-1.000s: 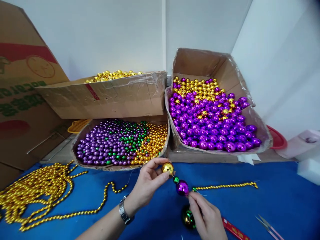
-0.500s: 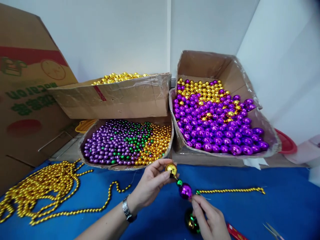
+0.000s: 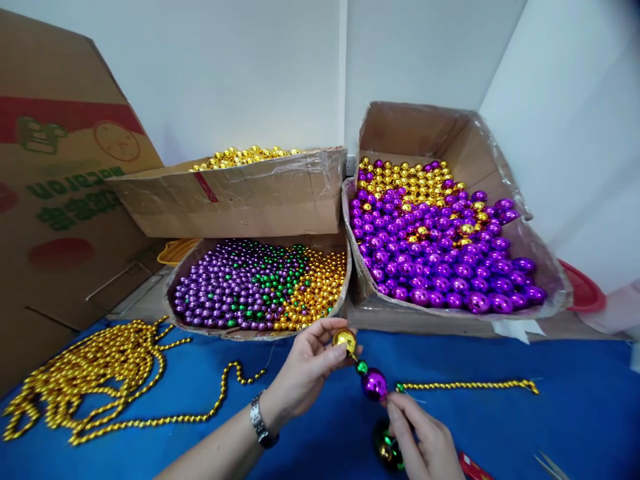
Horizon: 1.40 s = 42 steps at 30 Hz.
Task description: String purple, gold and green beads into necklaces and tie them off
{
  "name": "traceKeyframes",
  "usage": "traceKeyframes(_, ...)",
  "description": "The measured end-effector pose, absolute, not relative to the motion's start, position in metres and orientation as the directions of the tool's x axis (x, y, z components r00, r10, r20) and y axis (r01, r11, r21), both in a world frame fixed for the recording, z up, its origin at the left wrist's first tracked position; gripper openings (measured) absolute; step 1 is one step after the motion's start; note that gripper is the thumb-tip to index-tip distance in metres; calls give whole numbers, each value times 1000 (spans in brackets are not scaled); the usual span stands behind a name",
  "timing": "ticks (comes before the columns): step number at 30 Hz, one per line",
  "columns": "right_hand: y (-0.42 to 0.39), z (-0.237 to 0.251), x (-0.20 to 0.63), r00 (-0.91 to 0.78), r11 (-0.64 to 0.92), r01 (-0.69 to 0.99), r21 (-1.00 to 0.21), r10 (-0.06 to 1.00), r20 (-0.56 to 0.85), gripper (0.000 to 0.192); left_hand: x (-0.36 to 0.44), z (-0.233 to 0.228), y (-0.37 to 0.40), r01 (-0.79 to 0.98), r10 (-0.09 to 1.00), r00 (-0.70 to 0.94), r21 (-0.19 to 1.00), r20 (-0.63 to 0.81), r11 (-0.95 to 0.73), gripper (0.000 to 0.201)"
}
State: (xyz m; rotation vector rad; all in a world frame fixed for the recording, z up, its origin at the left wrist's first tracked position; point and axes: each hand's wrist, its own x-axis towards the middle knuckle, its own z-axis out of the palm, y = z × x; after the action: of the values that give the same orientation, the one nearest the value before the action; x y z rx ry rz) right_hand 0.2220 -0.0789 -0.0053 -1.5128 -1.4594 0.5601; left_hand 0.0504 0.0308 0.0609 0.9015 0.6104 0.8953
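Note:
My left hand (image 3: 315,363), with a metal watch (image 3: 261,421) at the wrist, pinches a large shiny gold bead (image 3: 345,341). From it a small green bead (image 3: 361,367) and a large purple bead (image 3: 374,385) run down in one strand toward my right hand (image 3: 425,437). Its thumb and finger are closed on the strand at the purple bead's lower edge; the exact spot gripped is hidden. Beside those fingers is a big dark green bead (image 3: 383,445), partly covered by the hand. A gold bead string (image 3: 465,385) with a green bead at its near end lies behind.
A pile of gold bead strings (image 3: 100,373) lies left on the blue cloth (image 3: 310,447). Behind stand a box of small mixed beads (image 3: 169,293), a box with gold beads (image 3: 280,197) and a box of purple and gold balls (image 3: 425,120). Scissors (image 3: 553,465) lie front right.
The whole view has shifted slightly, so things sit a little farther right. Both hands keep nearly the same hold on the strand.

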Motion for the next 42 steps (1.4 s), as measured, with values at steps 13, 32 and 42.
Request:
traceKeyframes(13,-79,-8,223,158,147,549,-823,948,275,35,47,62,33,-284,862,505,935,-40,210,31)
traceKeyframes(32,-77,-1,220,187,149,529,-836,940,286,37,47,69,33,-266,851,525,944,-27,194,33)
traceKeyframes(42,-79,-12,221,147,237,611,-755,904,402,29,45,68,35,-317,828,554,899,-83,302,31)
